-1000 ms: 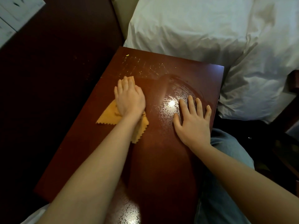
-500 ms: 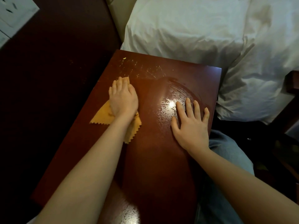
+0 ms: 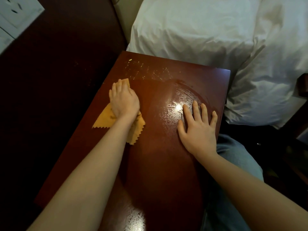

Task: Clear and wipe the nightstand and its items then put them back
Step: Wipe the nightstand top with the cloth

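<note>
The dark red wooden nightstand top (image 3: 160, 164) fills the middle of the view, with nothing on it but a cloth. My left hand (image 3: 123, 99) presses flat on the orange cloth (image 3: 106, 120) with zigzag edges, near the top's left edge. Part of the cloth is hidden under the palm. My right hand (image 3: 198, 129) lies flat on the wood near the right edge, fingers spread, holding nothing. A wet, streaky sheen (image 3: 176, 107) glints just left of its fingertips. Pale specks and scratches (image 3: 150, 72) mark the far end of the top.
A bed with white pillow and sheets (image 3: 208, 35) borders the nightstand's far and right sides. A dark wooden panel (image 3: 58, 80) runs along the left, with a white socket plate (image 3: 15, 15) at the top left corner. My jeans-clad leg (image 3: 233, 155) is beside the right edge.
My left hand has slid the cloth a little to the left and away from me. My right hand has stayed flat in about the same place.
</note>
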